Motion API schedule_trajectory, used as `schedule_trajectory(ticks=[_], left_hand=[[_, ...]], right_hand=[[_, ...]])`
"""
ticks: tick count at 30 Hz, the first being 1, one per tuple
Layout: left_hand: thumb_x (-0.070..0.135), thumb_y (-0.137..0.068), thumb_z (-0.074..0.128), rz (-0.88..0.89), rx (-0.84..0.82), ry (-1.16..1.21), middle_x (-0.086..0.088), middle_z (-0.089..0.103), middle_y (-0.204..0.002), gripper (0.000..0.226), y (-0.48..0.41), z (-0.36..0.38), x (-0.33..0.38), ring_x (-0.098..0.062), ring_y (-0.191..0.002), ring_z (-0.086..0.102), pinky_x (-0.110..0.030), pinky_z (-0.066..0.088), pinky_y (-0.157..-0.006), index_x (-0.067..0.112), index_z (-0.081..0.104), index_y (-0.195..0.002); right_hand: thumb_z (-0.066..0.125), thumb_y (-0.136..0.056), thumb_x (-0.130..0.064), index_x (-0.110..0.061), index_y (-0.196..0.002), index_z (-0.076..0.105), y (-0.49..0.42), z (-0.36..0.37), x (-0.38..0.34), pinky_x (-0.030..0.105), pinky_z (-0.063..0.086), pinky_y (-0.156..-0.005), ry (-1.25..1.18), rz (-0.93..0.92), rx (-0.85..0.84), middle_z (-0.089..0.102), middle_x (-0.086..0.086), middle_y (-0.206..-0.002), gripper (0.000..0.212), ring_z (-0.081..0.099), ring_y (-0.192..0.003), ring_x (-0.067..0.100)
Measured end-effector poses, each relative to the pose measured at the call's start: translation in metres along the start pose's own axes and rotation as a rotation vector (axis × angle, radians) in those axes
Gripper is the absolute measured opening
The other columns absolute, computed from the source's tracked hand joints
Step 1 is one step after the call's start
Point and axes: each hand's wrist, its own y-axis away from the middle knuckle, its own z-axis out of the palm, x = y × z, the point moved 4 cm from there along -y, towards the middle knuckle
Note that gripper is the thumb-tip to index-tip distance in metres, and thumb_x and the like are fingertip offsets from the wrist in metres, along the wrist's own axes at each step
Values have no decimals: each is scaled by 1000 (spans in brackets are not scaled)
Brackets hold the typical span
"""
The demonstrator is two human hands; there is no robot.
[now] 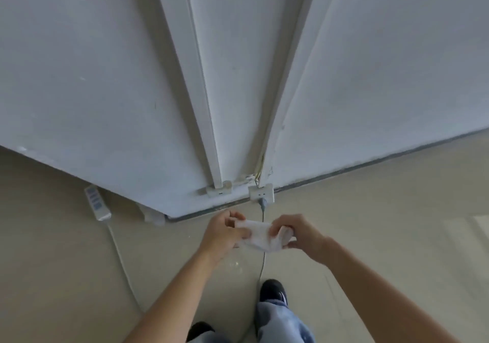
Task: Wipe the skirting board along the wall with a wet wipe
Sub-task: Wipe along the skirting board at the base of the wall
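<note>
I stand facing a white wall and look down at its foot. A white wet wipe [260,238] is stretched between both hands in front of me, well above the floor. My left hand [223,233] pinches its left end, and my right hand [299,237] grips its bunched right end. The skirting board [370,164] shows as a thin dark strip where the wall meets the beige floor, running to the right and also left of the sockets.
Two wall sockets [260,193] sit low on the wall, one with a plug and grey cable [263,258] trailing across the floor toward my feet. A white power strip [96,202] with its cord lies at the left. White trunking [201,91] runs up the wall. My black shoes [274,289] are below.
</note>
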Motion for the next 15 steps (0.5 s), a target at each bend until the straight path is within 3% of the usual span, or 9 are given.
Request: schedule_trajectory(ticks=[3,6,10,13,15], left_hand=[[15,-61,75,76,135,-85,-4,58,-85,43,-54,-13,-59,-17,-72,55,-25,45,-59,24,59,-100],[7,-71,73,147,307,-216,0,54,-76,34,-112,-28,-122,-16,-68,52,-21,41,-56,24,60,-97],[3,-71,67,216,427,-321,-1,61,-76,28,-188,-45,-189,-11,-65,52,-18,38,-52,22,61,-90],[2,-70,65,232,422,-315,1,62,-79,25,-238,-60,-225,-15,-67,54,-25,42,-55,20,61,-86],[4,-73,65,247,391,-264,1,65,-83,22,-263,-67,-241,-15,-68,58,-29,48,-58,20,62,-88]], right_hand=[[71,-65,-3,-13,-82,55,-82,24,42,23,46,-50,282,-97,32,51,4,-80,26,50,-61,16],[73,-71,-4,-16,-99,51,-159,51,88,14,38,-47,440,-210,156,51,0,-86,38,48,-67,12],[70,-76,-11,-15,-83,59,-250,82,138,9,34,-39,553,-366,244,56,-3,-71,14,49,-60,10],[68,-78,-10,-19,-70,58,-313,99,167,9,34,-39,498,-415,254,56,-5,-62,16,47,-52,6],[69,-77,-11,-23,-65,59,-347,107,179,21,46,-49,418,-426,249,60,-1,-62,20,53,-54,11]])
